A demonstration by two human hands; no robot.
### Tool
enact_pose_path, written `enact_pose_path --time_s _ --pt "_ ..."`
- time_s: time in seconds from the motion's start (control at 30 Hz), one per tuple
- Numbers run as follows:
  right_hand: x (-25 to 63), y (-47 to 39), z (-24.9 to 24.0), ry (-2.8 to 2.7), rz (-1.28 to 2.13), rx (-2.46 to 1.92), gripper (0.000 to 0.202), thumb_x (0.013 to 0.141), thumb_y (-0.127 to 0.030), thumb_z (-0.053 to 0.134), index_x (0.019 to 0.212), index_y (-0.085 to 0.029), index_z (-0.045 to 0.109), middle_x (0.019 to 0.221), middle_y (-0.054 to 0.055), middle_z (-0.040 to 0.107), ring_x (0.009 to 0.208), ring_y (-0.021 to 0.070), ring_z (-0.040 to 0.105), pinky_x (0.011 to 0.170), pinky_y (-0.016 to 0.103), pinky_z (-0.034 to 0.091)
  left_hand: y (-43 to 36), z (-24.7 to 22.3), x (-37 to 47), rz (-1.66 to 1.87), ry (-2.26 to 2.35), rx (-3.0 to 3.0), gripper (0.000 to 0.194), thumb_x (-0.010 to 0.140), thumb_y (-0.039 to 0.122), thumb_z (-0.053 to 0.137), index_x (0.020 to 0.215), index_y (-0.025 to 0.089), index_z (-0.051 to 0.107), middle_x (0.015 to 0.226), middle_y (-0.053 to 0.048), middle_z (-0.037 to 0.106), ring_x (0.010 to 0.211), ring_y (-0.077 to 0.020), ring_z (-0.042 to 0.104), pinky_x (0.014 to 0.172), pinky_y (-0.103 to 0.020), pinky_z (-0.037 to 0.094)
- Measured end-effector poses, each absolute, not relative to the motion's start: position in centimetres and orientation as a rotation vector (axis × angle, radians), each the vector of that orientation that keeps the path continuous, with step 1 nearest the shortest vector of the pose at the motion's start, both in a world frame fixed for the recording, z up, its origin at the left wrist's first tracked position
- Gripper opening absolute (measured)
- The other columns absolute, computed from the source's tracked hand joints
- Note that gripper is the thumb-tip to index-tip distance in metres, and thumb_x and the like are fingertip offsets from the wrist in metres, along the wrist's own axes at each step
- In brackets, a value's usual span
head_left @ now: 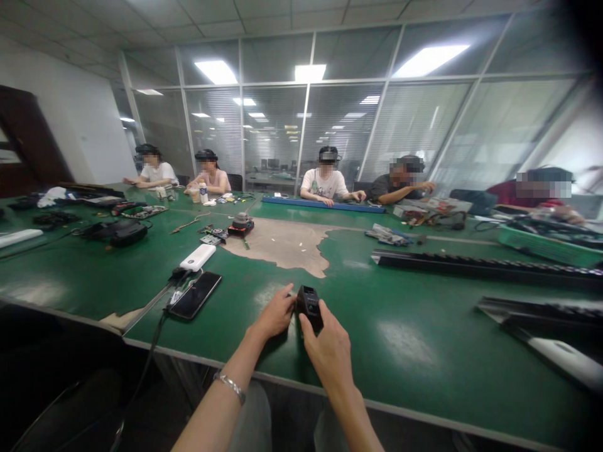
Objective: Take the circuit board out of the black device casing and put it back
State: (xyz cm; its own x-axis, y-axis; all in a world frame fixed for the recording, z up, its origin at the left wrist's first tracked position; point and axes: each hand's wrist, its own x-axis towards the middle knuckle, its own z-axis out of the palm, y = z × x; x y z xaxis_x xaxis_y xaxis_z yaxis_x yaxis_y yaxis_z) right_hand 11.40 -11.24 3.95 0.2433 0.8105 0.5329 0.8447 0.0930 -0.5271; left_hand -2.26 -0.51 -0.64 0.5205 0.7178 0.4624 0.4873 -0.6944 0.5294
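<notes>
On the green table (358, 342), near its front edge, stands a small black box-shaped device (308, 300) with a panel and small markings on its face. My right hand (327, 342) is closed around its right side, thumb at the front and fingers behind. Just left of the device rests my left hand (276, 314), its fingers stretched forward. Its fingertips come close to the device's left side; whether they touch it I cannot tell. A dark patch shows beneath my left palm, too shadowed to make out.
A black smartphone (195, 295) and a white power bank (198, 257) with cables lie to the left. Long black rails (485, 267) and a green basket (546, 246) are on the right. A bare tan patch (282, 242) marks the table's middle. Several people sit across.
</notes>
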Motion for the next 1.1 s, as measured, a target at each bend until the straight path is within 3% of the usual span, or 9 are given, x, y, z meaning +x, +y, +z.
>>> enact_pose_path --time_s 0.23,0.57,0.73,0.9,1.1 --pt "11.0 -11.5 2.8 -1.59 -0.127 -1.709 0.054 0.088 -0.04 0.049 0.132 -0.008 0.048 0.12 0.019 0.062 0.11 0.027 0.059 0.093 0.039 0.047 0.5 -1.7 -2.3 1.091 1.046 2.37 0.047 0.09 0.011 0.039 0.137 0.014 0.042 0.15 -0.016 0.032 0.139 -0.024 0.03 0.115 -0.047 0.028" --pt "10.8 -12.2 1.3 -1.607 -0.114 -1.694 0.053 0.089 -0.039 0.047 0.132 -0.008 0.047 0.121 0.018 0.06 0.109 0.0283 0.058 0.092 0.041 0.047 0.5 -1.5 -2.3 1.047 1.048 2.432 0.045 0.092 0.015 0.037 0.137 0.014 0.043 0.147 -0.015 0.037 0.138 -0.0236 0.033 0.114 -0.046 0.031" --pt "10.9 -12.6 0.1 -1.615 -0.119 -1.614 0.06 0.09 -0.041 0.046 0.141 -0.011 0.037 0.129 0.018 0.055 0.113 0.0291 0.055 0.093 0.043 0.047 0.0 -0.8 -2.2 1.005 1.035 2.453 0.039 0.094 0.017 0.037 0.13 0.016 0.051 0.145 -0.014 0.04 0.136 -0.0229 0.037 0.113 -0.044 0.033" --pt "10.9 -12.6 0.6 -1.619 -0.095 -1.558 0.069 0.088 -0.044 0.049 0.144 -0.01 0.03 0.139 0.017 0.047 0.123 0.0283 0.048 0.1 0.043 0.041 -0.2 -0.4 -2.2 0.999 1.04 2.446 0.04 0.097 0.027 0.035 0.133 0.013 0.048 0.145 -0.017 0.04 0.137 -0.0235 0.035 0.113 -0.044 0.031" --pt "10.8 -12.2 0.9 -1.602 -0.085 -1.647 0.062 0.088 -0.045 0.048 0.138 -0.007 0.04 0.131 0.019 0.054 0.116 0.0295 0.054 0.096 0.043 0.044 -0.1 -0.5 -2.3 0.988 1.053 2.428 0.043 0.099 0.034 0.034 0.135 0.014 0.046 0.144 -0.015 0.041 0.138 -0.0227 0.033 0.114 -0.045 0.03"
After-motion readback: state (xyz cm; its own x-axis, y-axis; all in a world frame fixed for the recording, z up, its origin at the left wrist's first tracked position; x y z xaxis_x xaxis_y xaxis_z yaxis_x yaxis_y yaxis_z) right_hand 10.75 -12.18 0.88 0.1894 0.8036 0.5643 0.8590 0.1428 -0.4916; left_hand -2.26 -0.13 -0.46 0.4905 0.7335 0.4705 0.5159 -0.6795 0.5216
